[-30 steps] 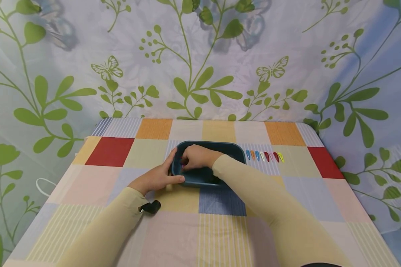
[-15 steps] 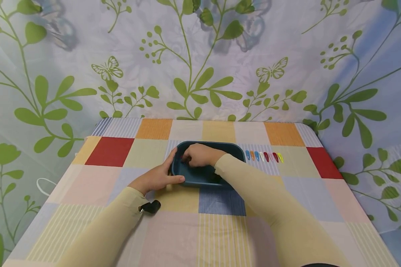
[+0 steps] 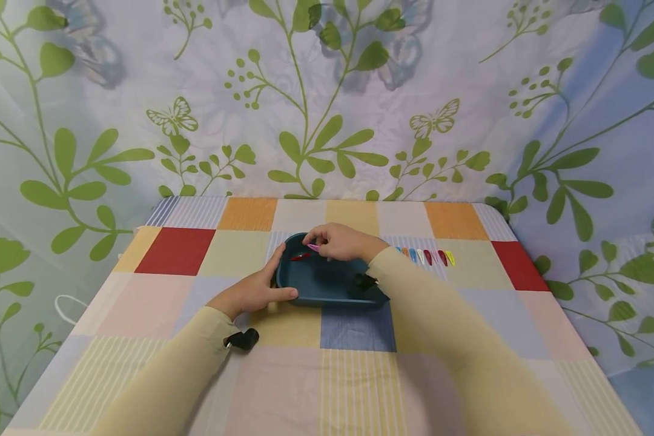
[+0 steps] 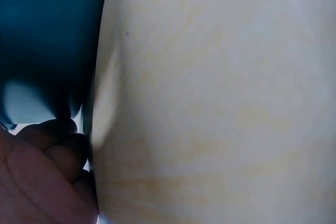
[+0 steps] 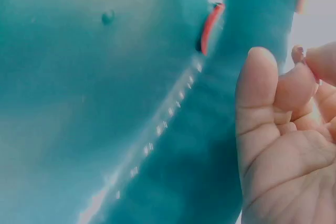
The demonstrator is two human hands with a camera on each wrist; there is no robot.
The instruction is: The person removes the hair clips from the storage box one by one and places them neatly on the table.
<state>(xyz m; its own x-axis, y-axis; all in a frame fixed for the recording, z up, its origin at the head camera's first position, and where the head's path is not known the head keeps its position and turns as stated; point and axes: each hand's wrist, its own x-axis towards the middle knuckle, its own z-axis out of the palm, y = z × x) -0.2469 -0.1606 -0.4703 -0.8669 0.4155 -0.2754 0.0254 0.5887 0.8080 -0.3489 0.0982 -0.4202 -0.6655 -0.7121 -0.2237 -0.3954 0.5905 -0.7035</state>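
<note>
A dark teal plastic tray (image 3: 327,280) lies on the patchwork cloth. My left hand (image 3: 249,293) holds its near left corner, thumb along the front rim and fingers at the left side; the left wrist view shows fingers (image 4: 65,153) curled beside the outer wall. Above the tray's far left part, my right hand (image 3: 346,242) pinches a pink snap hair clip (image 3: 313,247) between thumb and fingers. Below it, a red hair clip (image 3: 300,257) lies inside the tray by the wall, seen too as a red clip (image 5: 211,29) in the right wrist view.
Right of the tray, several hair clips stand in a row, ending with a yellow clip (image 3: 450,258); the right forearm partly covers the row's left end. A leaf-print curtain (image 3: 327,97) hangs behind the table. A white cable (image 3: 68,309) loops at the left edge.
My right hand has lifted from the tray's floor toward the far rim, the pink hair clip now showing in its fingers. The red clip has come into sight. My left hand stays put.
</note>
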